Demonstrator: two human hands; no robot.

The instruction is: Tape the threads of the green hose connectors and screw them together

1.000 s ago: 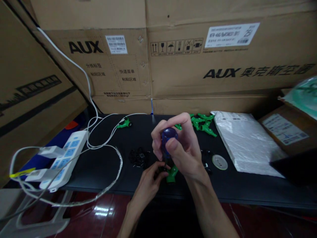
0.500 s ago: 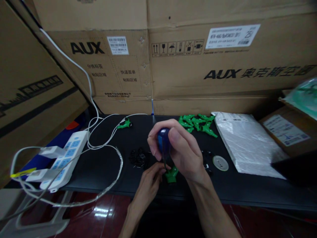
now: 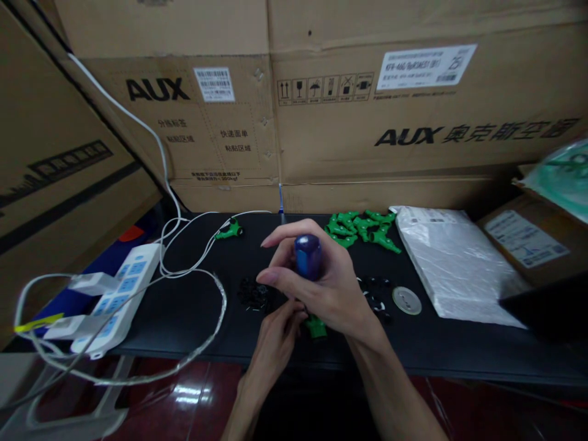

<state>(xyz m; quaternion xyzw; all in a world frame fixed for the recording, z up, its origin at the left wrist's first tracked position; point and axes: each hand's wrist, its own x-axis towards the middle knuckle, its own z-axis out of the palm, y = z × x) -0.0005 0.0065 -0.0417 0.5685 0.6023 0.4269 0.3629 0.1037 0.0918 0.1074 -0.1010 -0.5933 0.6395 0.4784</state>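
The right hand (image 3: 328, 288) is loosely around an upright screwdriver (image 3: 307, 254), its thumb and forefinger reaching left past the handle instead of pressing on it. That slack hold looks like the weak point: if the other fingers do not keep the handle steady, the tool could lean and its hidden tip could slip off the green part (image 3: 316, 328) beneath. The part lies at the near edge of the black table (image 3: 179, 315), mostly covered by the right hand, with the left hand (image 3: 275, 331) just beside it on the left. The left fingertips are drawn narrowly together, but I cannot tell what they pinch; should they be bearing only lightly on the part, a turn of the screwdriver could twist it out of place. A slip to the left might also catch those fingers, since they sit so close, or scatter the small black pieces (image 3: 252, 294) just beyond them. Compared with half a second ago, the thumb has left the handle and stretched out to the left, along with the forefinger, and the right hand now hides the metal shaft and more of the green part. The left hand has hardly moved.
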